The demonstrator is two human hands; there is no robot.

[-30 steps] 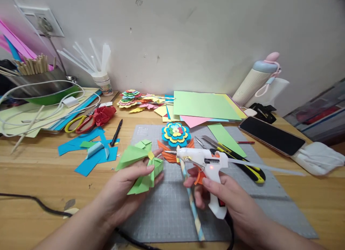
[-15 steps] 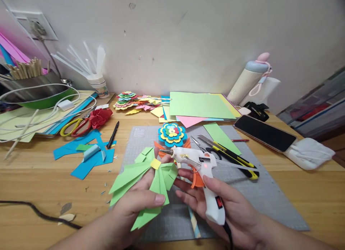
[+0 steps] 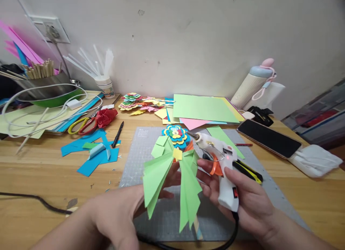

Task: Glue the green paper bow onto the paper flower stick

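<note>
Gripping the white glue gun [image 3: 222, 160], the right hand [image 3: 242, 199] is angling its nozzle up-left toward the layered paper flower [image 3: 175, 133]; the left hand [image 3: 121, 214] is pinching the green folded-paper bow [image 3: 169, 178] upright above the grey cutting mat [image 3: 140, 149].

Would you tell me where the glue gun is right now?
The glue gun is in the right hand, right of centre above the cutting mat, beside the green paper bow.
</note>
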